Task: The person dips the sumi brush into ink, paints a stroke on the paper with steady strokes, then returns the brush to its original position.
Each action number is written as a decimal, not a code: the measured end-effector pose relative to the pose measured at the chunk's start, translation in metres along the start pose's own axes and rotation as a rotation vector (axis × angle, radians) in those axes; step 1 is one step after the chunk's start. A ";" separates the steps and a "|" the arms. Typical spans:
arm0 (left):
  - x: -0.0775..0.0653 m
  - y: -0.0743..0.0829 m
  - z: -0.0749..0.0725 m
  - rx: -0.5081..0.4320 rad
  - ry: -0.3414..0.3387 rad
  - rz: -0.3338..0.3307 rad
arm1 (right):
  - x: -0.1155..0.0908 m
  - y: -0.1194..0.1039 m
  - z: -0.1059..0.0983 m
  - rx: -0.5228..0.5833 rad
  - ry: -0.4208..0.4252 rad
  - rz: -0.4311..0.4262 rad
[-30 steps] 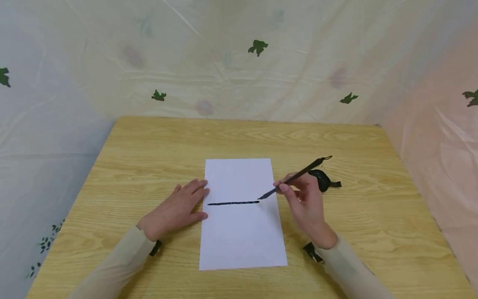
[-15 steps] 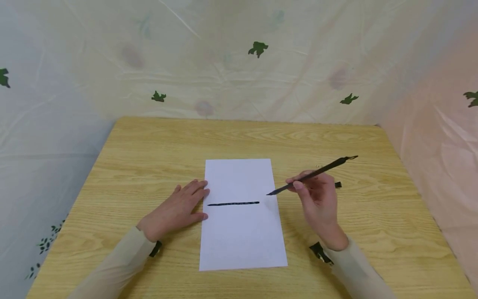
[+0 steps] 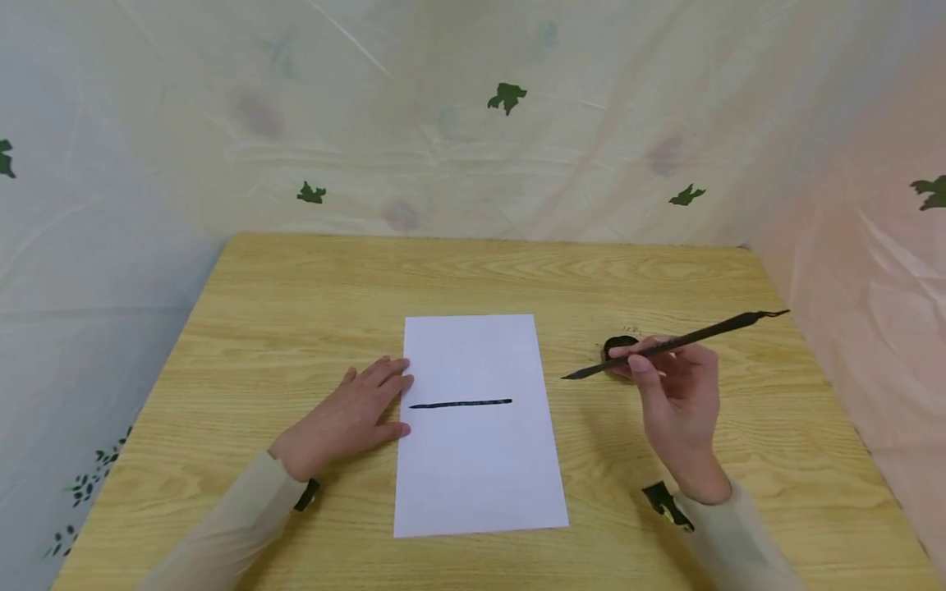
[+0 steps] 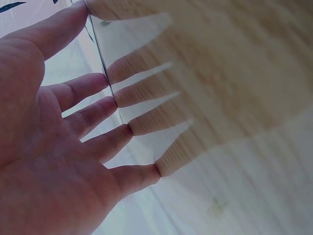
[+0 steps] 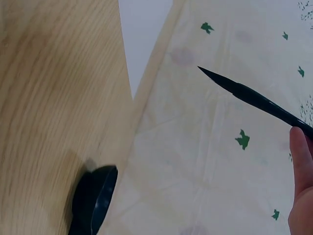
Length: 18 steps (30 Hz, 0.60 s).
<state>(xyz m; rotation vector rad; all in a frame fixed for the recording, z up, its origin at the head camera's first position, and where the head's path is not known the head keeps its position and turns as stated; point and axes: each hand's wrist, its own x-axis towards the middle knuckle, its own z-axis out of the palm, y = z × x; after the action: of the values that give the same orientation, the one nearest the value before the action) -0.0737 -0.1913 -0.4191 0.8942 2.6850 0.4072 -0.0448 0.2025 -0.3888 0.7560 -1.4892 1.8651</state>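
Note:
My right hand [image 3: 680, 406] pinches a dark writing brush [image 3: 698, 335] between thumb and fingers. The brush slants, its pointed tip in the air just right of a white sheet of paper [image 3: 480, 476]. One black ink stroke [image 3: 461, 404] runs across the middle of the sheet. Spread over the sheet's left edge are the fingertips of my left hand [image 3: 343, 419], which rests flat with straight fingers. Behind the right hand stands a small round black dish [image 3: 619, 345], partly hidden; in the right wrist view the black dish [image 5: 93, 196] shows a handle.
The wood-grain table [image 3: 296, 279] carries the sheet and dish. A pale curtain [image 3: 414, 123] with green bird shapes closes off the back and sides. Dark straps sit at both wrists.
My right hand has lifted the brush off the end of the stroke and moved right, past the sheet's edge, uncovering part of the dish. The left hand stays in place.

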 end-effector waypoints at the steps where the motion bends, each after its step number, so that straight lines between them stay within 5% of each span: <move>1: 0.000 0.000 0.000 -0.003 0.000 0.000 | 0.000 -0.002 -0.002 -0.002 0.011 -0.008; 18: -0.001 0.001 -0.004 -0.012 -0.007 0.012 | 0.006 -0.022 -0.038 -0.043 0.085 -0.025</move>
<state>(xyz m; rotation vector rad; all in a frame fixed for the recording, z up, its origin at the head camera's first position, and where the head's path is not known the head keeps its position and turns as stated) -0.0733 -0.1918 -0.4149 0.9071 2.6691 0.4207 -0.0340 0.2441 -0.3784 0.6636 -1.4555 1.8180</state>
